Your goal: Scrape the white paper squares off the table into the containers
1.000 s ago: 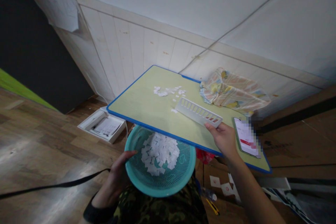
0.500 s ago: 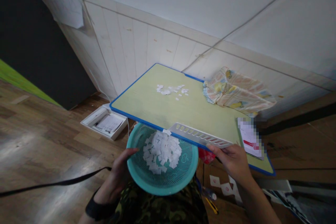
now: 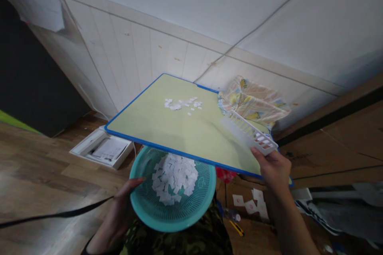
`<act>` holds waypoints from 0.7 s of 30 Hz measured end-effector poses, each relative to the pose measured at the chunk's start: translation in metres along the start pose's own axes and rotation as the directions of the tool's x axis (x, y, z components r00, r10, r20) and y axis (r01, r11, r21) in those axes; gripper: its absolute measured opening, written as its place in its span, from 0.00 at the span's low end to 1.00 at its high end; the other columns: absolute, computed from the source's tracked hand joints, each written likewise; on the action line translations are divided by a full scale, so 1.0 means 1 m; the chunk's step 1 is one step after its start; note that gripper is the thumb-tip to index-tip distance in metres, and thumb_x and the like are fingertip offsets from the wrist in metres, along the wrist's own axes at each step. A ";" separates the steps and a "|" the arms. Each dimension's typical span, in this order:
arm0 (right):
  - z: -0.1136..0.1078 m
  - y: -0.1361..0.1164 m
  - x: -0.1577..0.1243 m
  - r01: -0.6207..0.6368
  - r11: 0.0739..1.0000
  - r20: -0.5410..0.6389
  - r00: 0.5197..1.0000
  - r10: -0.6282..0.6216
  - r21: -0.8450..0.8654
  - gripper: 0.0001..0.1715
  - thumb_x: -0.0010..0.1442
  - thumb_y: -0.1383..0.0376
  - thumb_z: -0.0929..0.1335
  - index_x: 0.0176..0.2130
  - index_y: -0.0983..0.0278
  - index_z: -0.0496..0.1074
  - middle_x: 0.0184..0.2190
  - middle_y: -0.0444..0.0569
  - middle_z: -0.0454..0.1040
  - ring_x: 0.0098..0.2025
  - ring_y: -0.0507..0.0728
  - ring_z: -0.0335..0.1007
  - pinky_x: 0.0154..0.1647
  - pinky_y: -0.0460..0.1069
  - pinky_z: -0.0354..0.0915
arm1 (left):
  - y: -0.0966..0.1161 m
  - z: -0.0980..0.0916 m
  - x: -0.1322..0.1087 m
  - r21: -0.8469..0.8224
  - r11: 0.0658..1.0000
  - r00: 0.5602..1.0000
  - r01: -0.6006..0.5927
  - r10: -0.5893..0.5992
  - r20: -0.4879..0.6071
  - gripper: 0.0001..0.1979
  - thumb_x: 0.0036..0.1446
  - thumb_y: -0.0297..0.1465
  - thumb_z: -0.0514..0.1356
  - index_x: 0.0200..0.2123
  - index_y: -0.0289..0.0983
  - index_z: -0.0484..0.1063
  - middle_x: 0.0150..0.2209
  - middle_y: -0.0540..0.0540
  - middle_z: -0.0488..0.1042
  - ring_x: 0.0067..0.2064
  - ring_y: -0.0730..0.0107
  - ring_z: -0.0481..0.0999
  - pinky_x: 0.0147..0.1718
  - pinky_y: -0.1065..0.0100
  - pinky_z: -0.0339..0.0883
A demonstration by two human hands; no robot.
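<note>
My left hand (image 3: 127, 195) grips the left rim of a round teal plastic colander (image 3: 173, 223), its thumb over the edge. Many small white paper pieces (image 3: 175, 177) are heaped inside the colander, which sits under the front edge of a yellow-green table (image 3: 149, 127) with a blue border. In my right hand (image 3: 273, 167) is a white slotted plastic strip (image 3: 251, 131), held by its near end above the right part of the tabletop. More small paper scraps (image 3: 182, 104) lie scattered near the table's middle, apart from the strip.
A patterned cloth (image 3: 254, 99) lies at the table's back right, against the wall. On the floor to the left is an open white box (image 3: 103, 147) with papers. A yellow cutter (image 3: 237, 228), a plastic bottle and square cards (image 3: 251, 206) lie low on the right.
My right hand has lifted the white strip from the table's front edge and moved it right and back over the tabletop. My left hand keeps hold of the colander.
</note>
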State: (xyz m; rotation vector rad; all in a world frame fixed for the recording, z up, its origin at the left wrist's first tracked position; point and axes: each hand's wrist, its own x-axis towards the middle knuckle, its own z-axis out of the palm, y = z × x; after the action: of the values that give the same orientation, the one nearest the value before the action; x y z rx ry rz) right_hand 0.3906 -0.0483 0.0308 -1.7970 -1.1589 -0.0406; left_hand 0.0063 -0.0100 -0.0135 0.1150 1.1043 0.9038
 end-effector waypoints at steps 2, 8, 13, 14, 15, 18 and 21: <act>0.002 0.010 0.002 -0.023 0.999 -0.043 0.999 0.021 -0.033 0.23 0.54 0.52 0.72 0.42 0.66 0.80 0.40 0.54 0.82 0.43 0.68 0.79 0.47 0.61 0.72 | -0.001 0.000 0.002 0.036 0.999 1.000 -0.004 0.005 -0.009 0.15 0.51 0.23 0.63 0.44 0.30 0.78 0.29 0.41 0.85 0.40 0.44 0.84 0.41 0.51 0.78; 0.024 0.003 -0.006 -0.010 0.997 0.083 0.996 0.016 -0.078 0.22 0.57 0.53 0.69 0.41 0.66 0.80 0.35 0.53 0.82 0.35 0.64 0.79 0.37 0.56 0.74 | -0.003 0.003 0.003 0.094 0.995 0.999 -0.037 0.040 -0.029 0.15 0.51 0.20 0.62 0.44 0.30 0.77 0.26 0.43 0.84 0.38 0.46 0.84 0.40 0.52 0.79; 0.047 -0.016 -0.012 -0.005 1.000 0.140 0.990 0.007 -0.011 0.20 0.57 0.54 0.68 0.42 0.65 0.80 0.32 0.51 0.82 0.34 0.62 0.79 0.36 0.53 0.74 | -0.005 -0.002 0.006 0.099 0.993 0.996 -0.069 0.075 -0.055 0.12 0.51 0.21 0.62 0.41 0.31 0.78 0.28 0.42 0.85 0.39 0.45 0.84 0.39 0.53 0.80; 0.051 -0.020 -0.013 0.002 1.000 0.150 0.989 -0.001 -0.006 0.20 0.57 0.54 0.68 0.42 0.64 0.80 0.31 0.50 0.82 0.34 0.62 0.79 0.35 0.53 0.74 | -0.005 -0.004 0.007 0.096 0.993 0.996 -0.068 0.074 -0.052 0.12 0.50 0.21 0.63 0.39 0.31 0.79 0.29 0.41 0.85 0.40 0.44 0.84 0.39 0.53 0.80; 0.054 -0.023 -0.013 0.008 1.000 0.161 0.987 -0.008 -0.002 0.19 0.57 0.55 0.68 0.41 0.63 0.81 0.31 0.49 0.82 0.34 0.61 0.79 0.35 0.53 0.74 | -0.005 -0.005 0.007 0.094 0.993 0.996 -0.066 0.071 -0.053 0.11 0.49 0.21 0.64 0.38 0.32 0.79 0.28 0.42 0.85 0.40 0.44 0.84 0.39 0.53 0.80; 0.062 -0.033 -0.014 0.016 1.000 0.214 0.977 -0.019 0.017 0.19 0.58 0.55 0.67 0.40 0.64 0.81 0.31 0.49 0.82 0.32 0.60 0.79 0.33 0.52 0.73 | -0.004 -0.008 0.009 0.076 0.995 0.996 -0.062 0.066 -0.056 0.10 0.48 0.21 0.64 0.35 0.34 0.80 0.28 0.44 0.85 0.41 0.44 0.83 0.40 0.52 0.79; 0.064 -0.036 -0.009 0.005 0.999 0.241 0.970 -0.016 0.049 0.19 0.58 0.55 0.68 0.40 0.64 0.81 0.32 0.49 0.82 0.33 0.60 0.79 0.33 0.52 0.73 | -0.004 -0.010 0.011 0.067 0.996 0.997 -0.053 0.057 -0.055 0.06 0.48 0.22 0.65 0.31 0.34 0.80 0.30 0.42 0.85 0.39 0.45 0.84 0.39 0.54 0.80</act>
State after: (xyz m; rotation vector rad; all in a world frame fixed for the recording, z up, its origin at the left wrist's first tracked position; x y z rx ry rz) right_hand 0.3325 -0.0054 0.0170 -1.7886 -1.3286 0.2032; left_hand 0.0022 -0.0088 -0.0282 0.1753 1.1889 0.9252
